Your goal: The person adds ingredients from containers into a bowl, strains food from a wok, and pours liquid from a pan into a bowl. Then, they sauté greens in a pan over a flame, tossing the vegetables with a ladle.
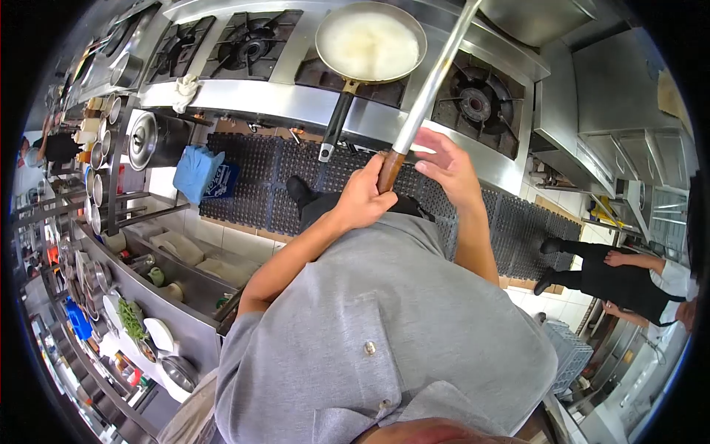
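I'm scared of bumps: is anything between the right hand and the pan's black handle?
Yes: the long metal tool, its brown handle in the left hand, slants between the right hand and the black handle of the pan in this view.

Slanted metal pole [434, 83], seemingly wooden grip [390, 172]
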Demonstrator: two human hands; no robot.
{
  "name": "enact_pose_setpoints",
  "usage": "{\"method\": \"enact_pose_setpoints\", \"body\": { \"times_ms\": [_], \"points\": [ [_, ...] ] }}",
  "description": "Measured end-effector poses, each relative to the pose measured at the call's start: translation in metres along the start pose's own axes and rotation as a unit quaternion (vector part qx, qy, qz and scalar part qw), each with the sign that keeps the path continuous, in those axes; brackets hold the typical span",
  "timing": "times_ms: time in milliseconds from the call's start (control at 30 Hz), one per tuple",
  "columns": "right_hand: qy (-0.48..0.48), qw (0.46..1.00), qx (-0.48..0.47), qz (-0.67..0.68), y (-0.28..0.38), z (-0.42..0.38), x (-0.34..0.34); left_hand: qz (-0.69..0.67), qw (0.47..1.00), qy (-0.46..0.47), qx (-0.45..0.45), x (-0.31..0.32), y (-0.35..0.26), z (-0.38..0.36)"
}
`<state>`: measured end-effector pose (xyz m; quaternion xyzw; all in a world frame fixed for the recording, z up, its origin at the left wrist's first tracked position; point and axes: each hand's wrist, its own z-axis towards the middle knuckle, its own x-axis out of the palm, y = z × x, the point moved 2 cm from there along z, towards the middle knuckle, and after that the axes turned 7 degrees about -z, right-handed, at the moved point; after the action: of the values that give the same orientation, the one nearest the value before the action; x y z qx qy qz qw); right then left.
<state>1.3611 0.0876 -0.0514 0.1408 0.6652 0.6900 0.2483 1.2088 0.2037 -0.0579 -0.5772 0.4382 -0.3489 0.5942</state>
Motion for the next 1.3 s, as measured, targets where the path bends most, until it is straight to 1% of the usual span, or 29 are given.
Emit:
{"method": "enact_pose_setpoints", "body": {
  "times_ms": [33, 67, 100, 133, 200, 233, 267, 333, 367, 467, 500, 567, 600, 633, 667, 700, 800, 833, 867, 900, 933, 967, 1000, 1033, 1067, 1133, 1200, 1267, 1300],
  "points": [
    [0.004, 1.0, -0.002, 0.001, 0.01, 0.004, 0.011, 0.001, 1.0, -0.004, 0.0, 0.0, 0.001, 0.0],
    [0.004, 0.99, 0.006, 0.143, 0.02, 0.007, 0.025, 0.004, 1.0, 0.013, -0.008, 0.003, 0.005, 0.001],
    [0.003, 0.96, 0.015, 0.281, 0.025, 0.009, 0.034, 0.005, 0.999, 0.031, -0.015, 0.005, 0.006, 0.002],
    [0.005, 0.96, 0.016, 0.28, 0.021, 0.012, 0.036, 0.004, 0.999, 0.029, -0.015, 0.007, 0.005, 0.003],
    [-0.047, 0.974, 0.061, 0.215, 0.007, 0.018, 0.036, -0.001, 0.998, 0.067, -0.015, 0.008, 0.0, 0.008],
    [-0.082, 0.971, 0.057, 0.219, 0.009, 0.02, 0.035, 0.055, 0.993, 0.105, -0.003, 0.004, -0.007, 0.01],
    [-0.117, 0.969, 0.062, 0.207, 0.01, 0.021, 0.032, 0.054, 0.993, 0.102, 0.0, 0.001, -0.003, 0.012],
    [-0.143, 0.98, 0.099, 0.096, 0.007, 0.021, 0.011, 0.077, 0.986, 0.078, 0.126, -0.003, 0.002, 0.009],
    [-0.153, 0.98, 0.121, 0.026, 0.006, 0.023, -0.001, 0.041, 0.995, 0.039, 0.083, -0.01, -0.001, 0.006],
    [-0.095, 0.974, 0.159, -0.128, -0.002, 0.029, -0.035, 0.076, 0.989, -0.118, 0.057, -0.038, 0.019, 0.004],
    [-0.1, 0.973, 0.161, -0.132, -0.005, 0.034, -0.042, 0.065, 0.984, -0.159, 0.054, -0.047, 0.029, 0.003],
    [-0.073, 0.924, 0.147, -0.345, -0.007, 0.044, -0.054, 0.034, 0.973, -0.223, 0.039, -0.061, 0.042, 0.0],
    [-0.075, 0.923, 0.149, -0.348, -0.017, 0.05, -0.059, 0.015, 0.969, -0.245, 0.03, -0.068, 0.044, 0.0],
    [-0.067, 0.9, 0.116, -0.416, -0.021, 0.056, -0.06, 0.063, 0.965, -0.252, 0.032, -0.073, 0.041, -0.001],
    [-0.058, 0.871, 0.081, -0.481, -0.023, 0.06, -0.061, 0.06, 0.965, -0.253, 0.034, -0.076, 0.044, -0.002],
    [-0.043, 0.874, 0.142, -0.463, -0.027, 0.064, -0.064, 0.062, 0.962, -0.264, 0.018, -0.078, 0.05, -0.003],
    [-0.026, 0.867, 0.164, -0.47, -0.033, 0.076, -0.061, 0.069, 0.959, -0.274, -0.026, -0.08, 0.064, -0.007],
    [-0.023, 0.866, 0.162, -0.472, -0.044, 0.079, -0.061, 0.103, 0.954, -0.281, -0.025, -0.079, 0.067, -0.008],
    [-0.026, 0.868, 0.114, -0.483, -0.056, 0.079, -0.058, 0.136, 0.948, -0.287, -0.025, -0.077, 0.067, -0.009],
    [-0.029, 0.867, 0.065, -0.493, -0.067, 0.08, -0.059, 0.136, 0.95, -0.277, -0.052, -0.075, 0.067, -0.009],
    [-0.025, 0.866, 0.063, -0.495, -0.061, 0.081, -0.053, 0.133, 0.949, -0.281, -0.054, -0.075, 0.071, -0.009],
    [-0.016, 0.906, 0.157, -0.394, -0.054, 0.079, -0.044, 0.13, 0.95, -0.279, -0.056, -0.074, 0.078, -0.008],
    [-0.008, 0.926, 0.249, -0.285, -0.053, 0.077, -0.039, 0.127, 0.951, -0.276, -0.058, -0.073, 0.084, -0.007],
    [-0.006, 0.954, 0.233, -0.187, -0.059, 0.076, -0.034, 0.126, 0.95, -0.279, -0.059, -0.074, 0.087, -0.007],
    [-0.005, 0.954, 0.234, -0.188, -0.061, 0.075, -0.035, 0.111, 0.954, -0.271, -0.063, -0.074, 0.09, -0.007],
    [0.056, 0.959, 0.276, 0.016, -0.059, 0.067, -0.03, 0.096, 0.957, -0.264, -0.067, -0.076, 0.096, -0.005],
    [0.061, 0.955, 0.287, 0.048, -0.048, 0.064, -0.027, 0.067, 0.962, -0.255, -0.067, -0.077, 0.1, -0.004],
    [0.065, 0.939, 0.312, 0.129, -0.041, 0.059, -0.029, 0.067, 0.963, -0.25, -0.073, -0.078, 0.099, -0.002],
    [0.064, 0.938, 0.314, 0.129, -0.035, 0.057, -0.03, 0.068, 0.964, -0.246, -0.079, -0.079, 0.097, -0.002]
  ]
}}
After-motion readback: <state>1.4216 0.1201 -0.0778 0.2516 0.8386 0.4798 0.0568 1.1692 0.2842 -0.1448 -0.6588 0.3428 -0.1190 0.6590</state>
